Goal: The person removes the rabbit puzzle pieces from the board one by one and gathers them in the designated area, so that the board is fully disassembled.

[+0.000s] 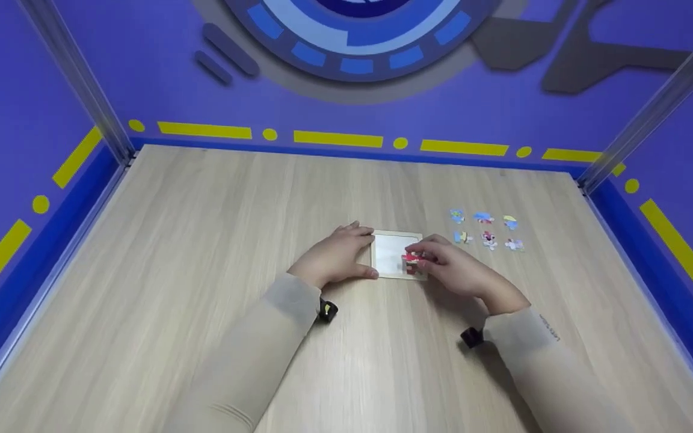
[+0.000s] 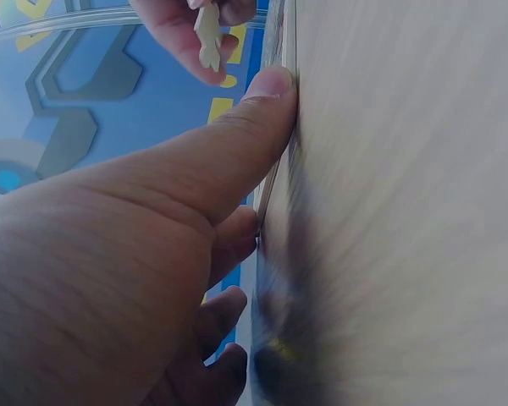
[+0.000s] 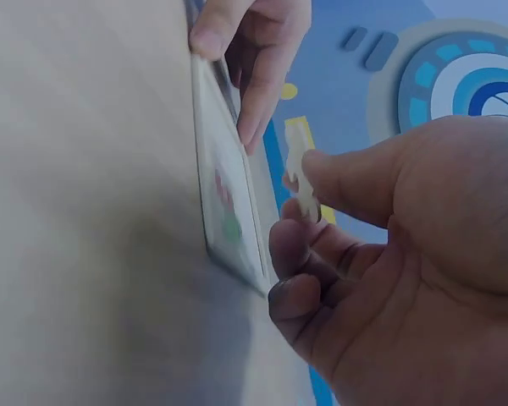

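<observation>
A small puzzle tray (image 1: 390,255) with a pale wooden rim and whitish glossy inside lies flat on the table. My left hand (image 1: 337,255) rests along its left side, thumb at the near corner and fingertips at the far one. My right hand (image 1: 452,264) pinches a jigsaw puzzle piece (image 1: 411,258), red on its printed face, between thumb and fingers. That piece (image 3: 300,173) is tilted up on edge above the tray's right part, apart from it. In the right wrist view, a blurred red and green patch shows on the tray; I cannot tell whether it is a reflection.
Several loose puzzle pieces (image 1: 488,239) lie in two rows to the right of the tray, printed side up. The wood-grain table (image 1: 232,228) is bounded by blue-purple panels (image 1: 334,114) at the back and sides, with metal posts (image 1: 91,90) at the corners.
</observation>
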Tool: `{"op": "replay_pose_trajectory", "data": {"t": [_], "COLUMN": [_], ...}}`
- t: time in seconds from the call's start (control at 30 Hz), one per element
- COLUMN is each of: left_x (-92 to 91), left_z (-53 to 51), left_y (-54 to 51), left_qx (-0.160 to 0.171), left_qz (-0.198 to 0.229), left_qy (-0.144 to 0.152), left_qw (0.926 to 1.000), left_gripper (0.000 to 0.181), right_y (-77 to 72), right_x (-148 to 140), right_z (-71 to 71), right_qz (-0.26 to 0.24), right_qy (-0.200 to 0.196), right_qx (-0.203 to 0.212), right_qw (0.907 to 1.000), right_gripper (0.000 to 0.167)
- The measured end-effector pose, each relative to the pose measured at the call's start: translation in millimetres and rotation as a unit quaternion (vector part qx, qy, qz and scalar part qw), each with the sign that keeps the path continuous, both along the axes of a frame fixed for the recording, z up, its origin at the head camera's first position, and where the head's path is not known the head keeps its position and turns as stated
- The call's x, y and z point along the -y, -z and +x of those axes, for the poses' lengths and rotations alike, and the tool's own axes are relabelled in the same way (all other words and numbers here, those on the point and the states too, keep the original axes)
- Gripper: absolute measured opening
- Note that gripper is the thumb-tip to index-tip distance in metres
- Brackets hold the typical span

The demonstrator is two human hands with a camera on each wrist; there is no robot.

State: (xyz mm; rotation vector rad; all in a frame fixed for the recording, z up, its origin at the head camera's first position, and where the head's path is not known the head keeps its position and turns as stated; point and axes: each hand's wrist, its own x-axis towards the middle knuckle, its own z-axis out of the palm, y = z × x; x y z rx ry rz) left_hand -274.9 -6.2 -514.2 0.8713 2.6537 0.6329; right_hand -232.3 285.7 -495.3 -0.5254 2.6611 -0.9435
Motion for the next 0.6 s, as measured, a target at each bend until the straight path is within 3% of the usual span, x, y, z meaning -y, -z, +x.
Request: {"op": "replay_pose_trajectory", "data": {"t": [0.27,0.6], "left_x": [-0.3,0.3], "left_z": [0.7,-0.1], "left_y": [1.2,3.1], "left_qx": [0.003,0.003], "left_qz": [0.005,0.006], "left_qy": [-0.004,-0.006], "left_qw": [1.0000,1.0000], "left_gripper": [0.089,0.089], "right_y": [-5.8,-9.6], "right_x": [-35,-90], "right_z": [7.4,15.7], "right_qz": [0.019,0.049], "right_qy": [-0.028,0.017], "right_qx": [-0.035,-0.048], "right_qw": [0.9988,0.9975], "right_gripper": [0.033,0.035]}}
